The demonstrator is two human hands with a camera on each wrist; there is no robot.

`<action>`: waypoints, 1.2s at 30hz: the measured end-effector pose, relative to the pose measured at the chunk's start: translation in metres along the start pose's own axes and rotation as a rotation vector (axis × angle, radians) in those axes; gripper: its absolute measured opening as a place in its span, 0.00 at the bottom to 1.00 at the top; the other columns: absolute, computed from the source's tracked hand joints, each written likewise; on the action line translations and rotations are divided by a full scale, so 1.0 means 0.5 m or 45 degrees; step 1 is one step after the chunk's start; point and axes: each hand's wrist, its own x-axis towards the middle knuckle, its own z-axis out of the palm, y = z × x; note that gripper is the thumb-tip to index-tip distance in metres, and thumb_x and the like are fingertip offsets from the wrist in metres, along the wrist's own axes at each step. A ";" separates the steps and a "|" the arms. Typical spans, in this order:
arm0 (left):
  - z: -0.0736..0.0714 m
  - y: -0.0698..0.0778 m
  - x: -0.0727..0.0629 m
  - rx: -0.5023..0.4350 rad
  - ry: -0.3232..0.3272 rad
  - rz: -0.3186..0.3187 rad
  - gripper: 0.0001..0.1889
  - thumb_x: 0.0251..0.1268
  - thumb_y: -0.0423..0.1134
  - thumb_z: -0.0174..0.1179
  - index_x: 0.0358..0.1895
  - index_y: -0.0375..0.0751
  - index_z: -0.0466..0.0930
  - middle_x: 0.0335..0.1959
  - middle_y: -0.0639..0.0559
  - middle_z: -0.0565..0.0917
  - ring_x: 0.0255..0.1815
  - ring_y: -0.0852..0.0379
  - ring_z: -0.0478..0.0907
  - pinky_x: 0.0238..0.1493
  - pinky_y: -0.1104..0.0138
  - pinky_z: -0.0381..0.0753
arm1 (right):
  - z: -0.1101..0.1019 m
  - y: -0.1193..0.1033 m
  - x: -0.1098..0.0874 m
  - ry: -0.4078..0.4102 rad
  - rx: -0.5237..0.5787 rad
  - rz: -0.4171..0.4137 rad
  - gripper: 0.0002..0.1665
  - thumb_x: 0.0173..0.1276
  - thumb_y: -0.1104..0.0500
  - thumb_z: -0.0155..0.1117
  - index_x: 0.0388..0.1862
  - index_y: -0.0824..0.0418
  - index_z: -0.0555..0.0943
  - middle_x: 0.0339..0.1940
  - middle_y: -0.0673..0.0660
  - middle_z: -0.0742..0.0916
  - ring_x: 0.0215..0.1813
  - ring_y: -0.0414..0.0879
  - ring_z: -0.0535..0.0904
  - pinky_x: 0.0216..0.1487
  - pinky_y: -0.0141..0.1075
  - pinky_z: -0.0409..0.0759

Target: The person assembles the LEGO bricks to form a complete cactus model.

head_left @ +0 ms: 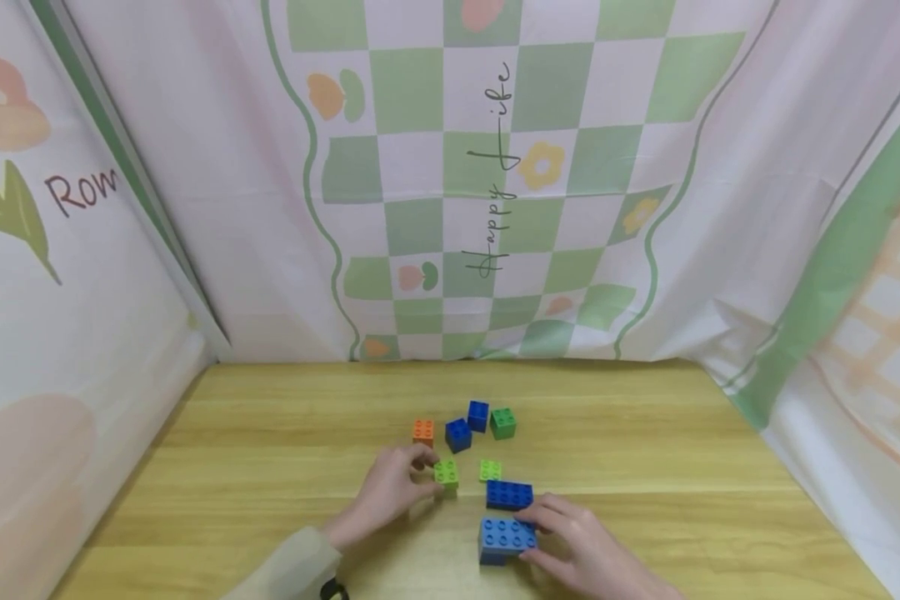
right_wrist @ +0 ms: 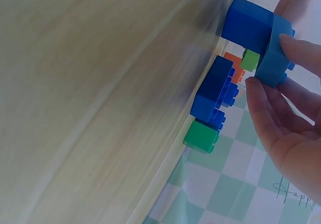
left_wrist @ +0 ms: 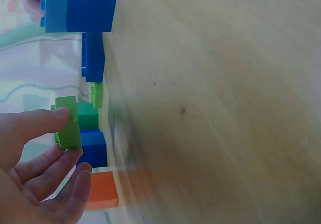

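My left hand [head_left: 393, 490] pinches a lime-green toy brick [left_wrist: 68, 122] between thumb and fingertips, holding it above the table. To the right, a long light-blue brick [head_left: 507, 533] sits on a dark-blue brick [right_wrist: 247, 23], its studs facing up. My right hand [head_left: 585, 540] grips the light-blue brick by its right end, thumb on the near side and fingers on the far side. Just behind that pair lies a long dark-blue brick [head_left: 509, 495]. A thin lime-green brick [head_left: 491, 471] touches or nearly touches its far side.
Farther back on the wooden table [head_left: 292, 417] stand an orange brick [head_left: 423, 431], two small blue bricks, one nearer [head_left: 458, 435] and one farther [head_left: 478, 415], and a green brick [head_left: 503, 422]. Printed cloth [head_left: 487, 225] hangs behind the table's far edge and along both sides.
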 end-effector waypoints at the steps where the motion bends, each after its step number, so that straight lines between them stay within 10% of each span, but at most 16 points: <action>1: 0.000 0.002 -0.001 -0.001 -0.001 0.002 0.18 0.51 0.39 0.74 0.46 0.40 0.83 0.41 0.50 0.88 0.42 0.52 0.82 0.43 0.65 0.86 | 0.000 0.000 0.000 -0.007 0.003 0.011 0.24 0.65 0.46 0.67 0.55 0.57 0.82 0.52 0.51 0.86 0.51 0.38 0.83 0.48 0.30 0.86; 36: -0.013 0.071 -0.046 -0.106 -0.022 0.173 0.16 0.53 0.38 0.73 0.46 0.40 0.84 0.43 0.49 0.89 0.43 0.51 0.85 0.42 0.70 0.87 | 0.002 -0.001 0.010 -0.065 0.063 0.035 0.26 0.67 0.40 0.63 0.57 0.55 0.81 0.52 0.49 0.86 0.52 0.35 0.82 0.50 0.30 0.86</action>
